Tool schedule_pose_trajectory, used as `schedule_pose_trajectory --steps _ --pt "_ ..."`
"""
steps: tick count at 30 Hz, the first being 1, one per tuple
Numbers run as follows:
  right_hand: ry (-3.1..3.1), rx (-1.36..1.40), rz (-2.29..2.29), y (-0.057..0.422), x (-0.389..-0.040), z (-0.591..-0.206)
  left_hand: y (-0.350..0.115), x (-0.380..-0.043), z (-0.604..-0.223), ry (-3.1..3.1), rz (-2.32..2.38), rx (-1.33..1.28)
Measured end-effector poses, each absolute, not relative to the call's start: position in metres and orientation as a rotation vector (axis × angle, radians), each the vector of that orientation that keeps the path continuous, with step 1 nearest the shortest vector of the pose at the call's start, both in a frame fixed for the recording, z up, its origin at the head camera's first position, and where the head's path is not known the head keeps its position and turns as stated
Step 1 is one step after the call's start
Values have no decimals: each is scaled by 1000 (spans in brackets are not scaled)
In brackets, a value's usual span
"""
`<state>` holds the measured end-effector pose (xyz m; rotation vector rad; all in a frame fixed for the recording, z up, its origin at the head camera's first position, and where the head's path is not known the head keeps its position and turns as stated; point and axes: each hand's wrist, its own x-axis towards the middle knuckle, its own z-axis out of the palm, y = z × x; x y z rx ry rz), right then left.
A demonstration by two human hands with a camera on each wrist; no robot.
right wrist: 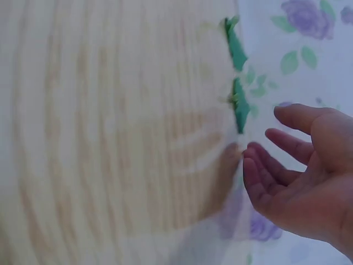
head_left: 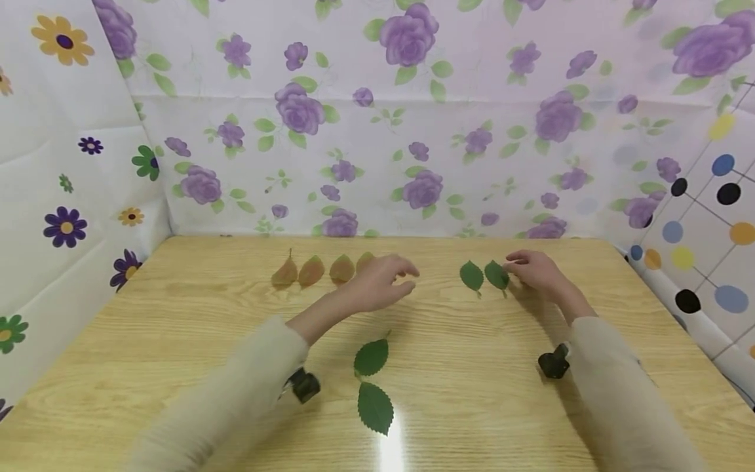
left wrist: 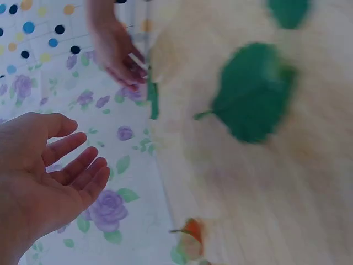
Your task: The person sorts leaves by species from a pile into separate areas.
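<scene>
My left hand (head_left: 377, 283) hovers over the table with its fingers loosely bent, holding nothing. Just left of it lies a row of several orange-brown leaves (head_left: 310, 271), the rightmost partly hidden by the hand. Nearer to me, two green leaves (head_left: 371, 357) lie one before the other. My right hand (head_left: 535, 270) is at the right edge of a pair of green leaves (head_left: 472, 275); in the right wrist view its fingers (right wrist: 276, 168) hang relaxed with nothing between them. Whether a fingertip touches the right leaf (head_left: 497, 275) cannot be told.
The wooden table (head_left: 236, 373) reaches back to a floral cloth (head_left: 366, 164). Patterned cloths stand at the left (head_left: 65, 183) and right (head_left: 696, 242). A small black wrist device (head_left: 554, 362) sits under the right sleeve, another (head_left: 304, 385) under the left.
</scene>
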<state>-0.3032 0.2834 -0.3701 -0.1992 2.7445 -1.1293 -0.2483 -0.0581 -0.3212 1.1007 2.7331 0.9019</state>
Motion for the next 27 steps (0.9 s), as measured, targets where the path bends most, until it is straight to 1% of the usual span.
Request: schedule_pose_trajectory --steps 5,11,21,27 --pt "2813 -302 -1073 271 -291 -355 -88 -226 -339 2667 895 1155" --pt "2903 -602 -962 236 -270 -343 -111 -217 -355 2618 949 1138" --pt "2789 -1132 -858 169 -212 -334 -126 -199 -368 2586 900 1204" --pt "2640 -1305 -743 137 -179 -342 -126 -189 -372 2570 762 1328"
